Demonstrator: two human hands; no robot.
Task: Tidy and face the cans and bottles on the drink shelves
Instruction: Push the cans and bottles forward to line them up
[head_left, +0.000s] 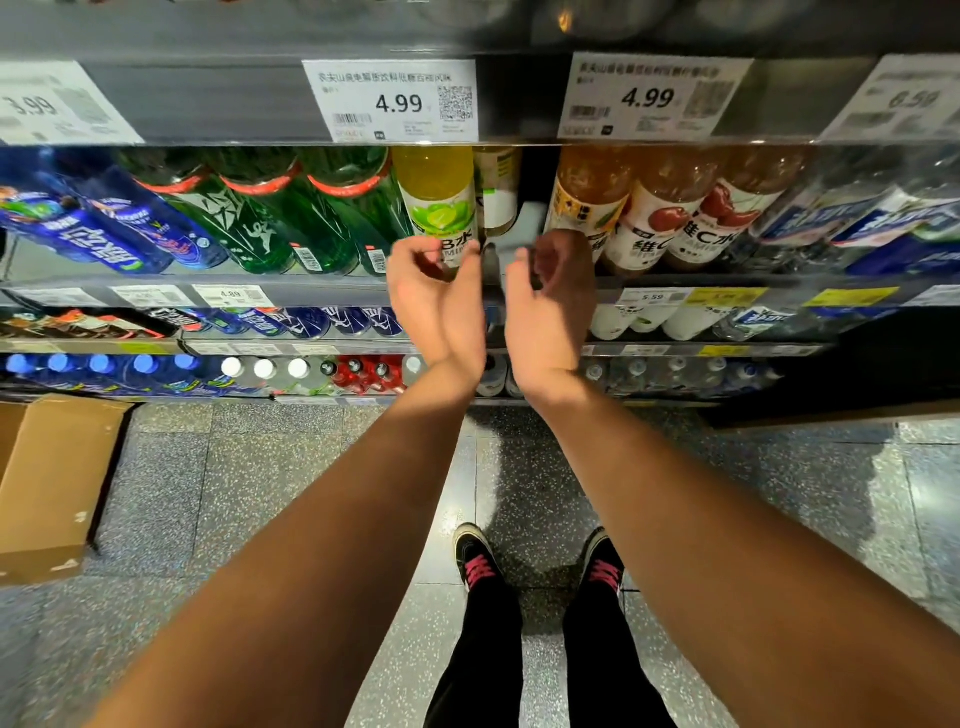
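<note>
**Gap in the vitamin-water row not yet filled**

Head view: both arms reach toward the upper drink shelf (675, 283). The left hand (434, 301) is raised in front of the yellow-green bottle (439, 202), its fingers loosely curled and its fingertips at the label; whether they actually pinch it I cannot tell. The right hand (553, 306) hovers just right of it, fingers relaxed and half curled, holding nothing, below a dark gap (535, 176) in the row. Farther back in that gap stands a pale bottle (498, 197). Right of the gap the orange bottles (660, 208) face forward; left of it the green bottles (291, 218) stand in line. Judging by this, most of the row looks faced; the gap likely needs a bottle pulled forward, and the lower shelves (311, 349) remain unchecked.
</note>
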